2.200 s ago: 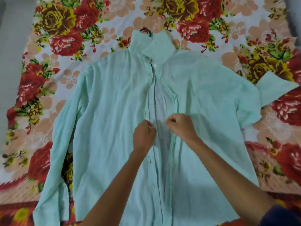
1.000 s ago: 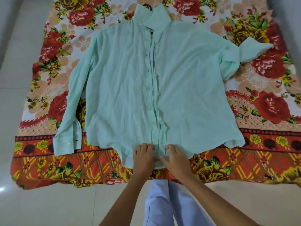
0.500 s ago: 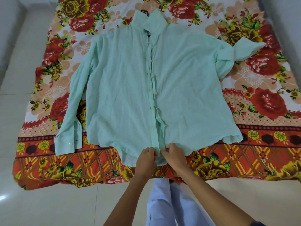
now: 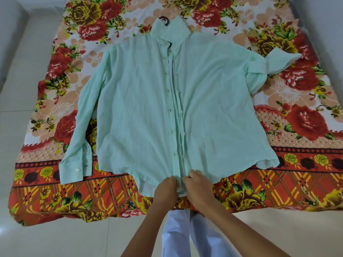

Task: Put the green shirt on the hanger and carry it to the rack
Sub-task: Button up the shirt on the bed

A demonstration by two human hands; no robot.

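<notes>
Head view shows the green shirt (image 4: pixel 148 108) lying flat on a floral bedsheet (image 4: pixel 306 127), hanger (image 4: pixel 165 20) hook poking from the collar — left hand (image 4: pixel 165 188) and right hand (image 4: pixel 198 184) pinch the bottom hem at the placket, apparently fastening it — carrying to the rack remains.

A floral bedsheet (image 4: pixel 306 182) in red, yellow and peach lies spread on pale floor tiles (image 4: pixel 37 242).

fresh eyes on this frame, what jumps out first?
A pale green shirt spread flat, front up, across the middle of a loud red floral sheet. At its bottom hem, the left hand and right hand pinch the placket edges together. A dark hanger hook pokes out above the collar.
</notes>
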